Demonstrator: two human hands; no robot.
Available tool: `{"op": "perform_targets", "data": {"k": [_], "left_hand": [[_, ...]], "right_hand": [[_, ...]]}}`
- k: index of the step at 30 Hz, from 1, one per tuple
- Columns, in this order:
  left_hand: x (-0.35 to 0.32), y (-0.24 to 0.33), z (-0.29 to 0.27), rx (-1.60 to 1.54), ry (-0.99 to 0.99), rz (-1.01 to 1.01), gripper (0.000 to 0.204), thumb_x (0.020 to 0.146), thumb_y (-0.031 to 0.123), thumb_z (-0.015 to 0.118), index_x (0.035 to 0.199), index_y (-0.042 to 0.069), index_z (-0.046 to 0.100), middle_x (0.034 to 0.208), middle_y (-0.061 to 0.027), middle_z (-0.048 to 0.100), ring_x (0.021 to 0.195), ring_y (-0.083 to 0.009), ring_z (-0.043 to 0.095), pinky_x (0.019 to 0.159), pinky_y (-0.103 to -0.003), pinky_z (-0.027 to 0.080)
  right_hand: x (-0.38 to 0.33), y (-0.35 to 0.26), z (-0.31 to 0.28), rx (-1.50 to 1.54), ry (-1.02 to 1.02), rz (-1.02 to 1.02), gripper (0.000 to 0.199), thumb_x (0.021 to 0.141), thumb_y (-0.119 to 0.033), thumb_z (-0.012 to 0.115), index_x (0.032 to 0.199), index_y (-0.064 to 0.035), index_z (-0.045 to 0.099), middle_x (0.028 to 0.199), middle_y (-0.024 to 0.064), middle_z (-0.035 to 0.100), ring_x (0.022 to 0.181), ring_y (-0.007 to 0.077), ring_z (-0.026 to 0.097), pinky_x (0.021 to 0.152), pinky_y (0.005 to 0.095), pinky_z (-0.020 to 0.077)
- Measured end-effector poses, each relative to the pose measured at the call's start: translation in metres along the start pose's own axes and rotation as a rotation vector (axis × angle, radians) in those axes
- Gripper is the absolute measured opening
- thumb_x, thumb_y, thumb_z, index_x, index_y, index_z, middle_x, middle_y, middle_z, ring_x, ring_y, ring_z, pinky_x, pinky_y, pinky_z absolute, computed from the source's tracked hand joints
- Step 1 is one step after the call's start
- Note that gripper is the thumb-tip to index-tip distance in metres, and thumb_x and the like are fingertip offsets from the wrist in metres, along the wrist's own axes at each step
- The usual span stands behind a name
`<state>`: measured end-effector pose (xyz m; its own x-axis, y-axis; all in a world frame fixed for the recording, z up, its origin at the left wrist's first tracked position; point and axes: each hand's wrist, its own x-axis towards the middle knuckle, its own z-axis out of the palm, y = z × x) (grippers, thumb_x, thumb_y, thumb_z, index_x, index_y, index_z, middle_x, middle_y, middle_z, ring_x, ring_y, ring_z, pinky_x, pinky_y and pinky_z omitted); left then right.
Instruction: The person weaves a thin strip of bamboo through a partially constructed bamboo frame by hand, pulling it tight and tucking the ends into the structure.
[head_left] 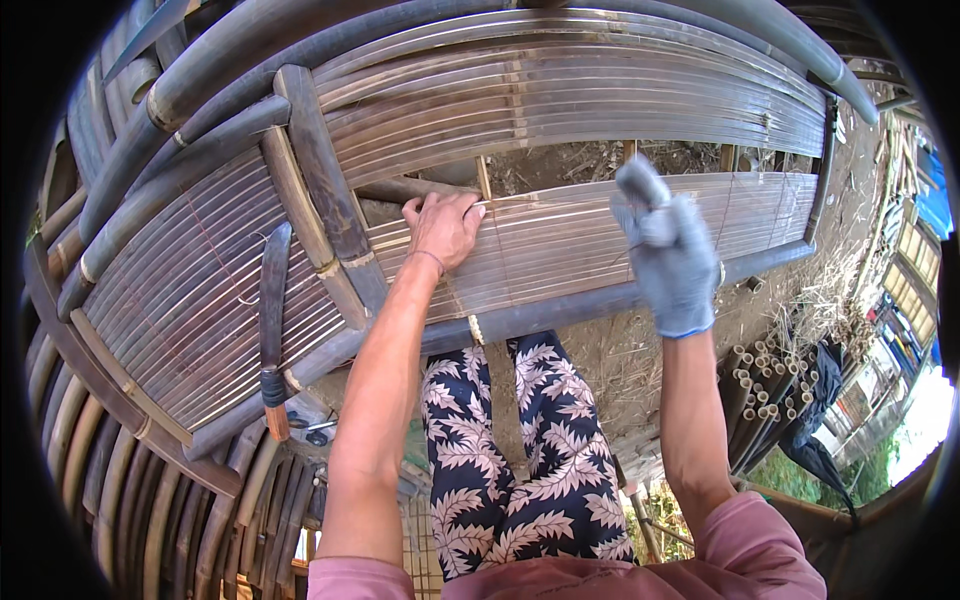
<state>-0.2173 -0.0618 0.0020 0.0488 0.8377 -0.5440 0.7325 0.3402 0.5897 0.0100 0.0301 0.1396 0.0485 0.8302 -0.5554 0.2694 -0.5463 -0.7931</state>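
Observation:
My bare left hand [445, 228] rests on the near panel of bamboo slats [560, 240], its fingers bent over the panel's far edge beside a gap. A grey work glove covers my right hand [668, 250], which is over the right part of the same panel. Motion smears its fingers, so whether it holds anything is unclear. Left of my left forearm, a large knife [273, 300] with a dark blade and a wooden handle lies on another slatted panel [190, 280]. The far slatted panel [580, 95] lies across the gap.
Thick bamboo poles [230, 60] frame the slats, and upright bamboo posts [110, 180] divide the frame at left. More curved poles [160, 500] stand at lower left. A bundle of cut bamboo tubes [770, 385] lies on the ground at right, beside black plastic sheeting [815, 400].

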Motion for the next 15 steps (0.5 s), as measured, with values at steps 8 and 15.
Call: {"op": "perform_targets", "data": {"k": [8,15], "left_hand": [[0.004,0.004,0.003,-0.03,0.002,-0.012,0.026,0.094,0.034,0.053,0.102,0.015,0.07,0.106,-0.0077,0.07,0.108,-0.0301,0.055,0.101,-0.054,0.025],[-0.003,0.005,0.0,-0.023,0.061,0.003,0.027,0.093,0.035,0.056,0.103,0.015,0.071,0.103,-0.0049,0.07,0.102,-0.0277,0.056,0.101,-0.05,0.026]], "right_hand": [[-0.027,0.048,-0.012,-1.475,-0.756,-0.497,0.01,0.086,-0.013,0.053,0.082,-0.0076,0.061,0.074,0.0124,0.066,0.067,0.0306,0.068,0.057,0.0385,0.0546],[-0.034,0.086,-0.047,-1.335,-0.862,-0.467,0.012,0.083,-0.015,0.058,0.074,-0.0064,0.056,0.068,0.0132,0.058,0.067,0.032,0.061,0.059,0.0435,0.0485]]}}
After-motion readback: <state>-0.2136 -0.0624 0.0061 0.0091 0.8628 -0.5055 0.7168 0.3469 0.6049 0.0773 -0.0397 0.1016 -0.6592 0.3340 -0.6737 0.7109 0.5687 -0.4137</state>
